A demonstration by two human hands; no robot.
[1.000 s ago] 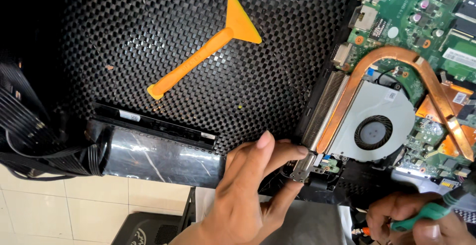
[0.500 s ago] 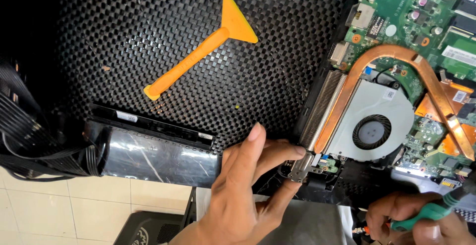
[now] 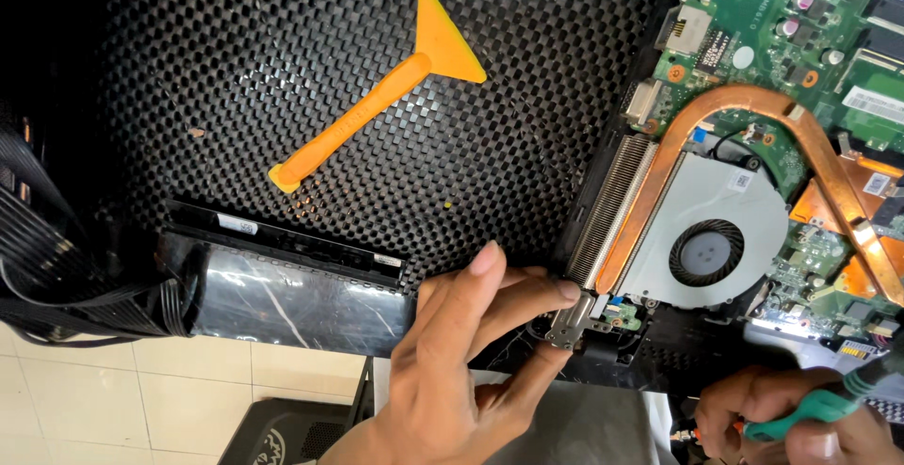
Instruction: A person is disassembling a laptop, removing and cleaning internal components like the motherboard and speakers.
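Left hand (image 3: 452,371) pinching small silver metal hinge bracket (image 3: 572,319) at opened laptop's corner, beside grey cooling fan (image 3: 706,250). Right hand (image 3: 800,427) closed around green-handled screwdriver (image 3: 829,401), tip apparently hidden. Orange plastic pry tool (image 3: 377,98) lying apart on black mat (image 3: 235,70).

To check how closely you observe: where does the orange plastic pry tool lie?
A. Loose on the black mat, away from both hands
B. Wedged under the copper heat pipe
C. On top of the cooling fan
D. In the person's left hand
A: the orange plastic pry tool lies alone on the black mat, with neither hand touching it.
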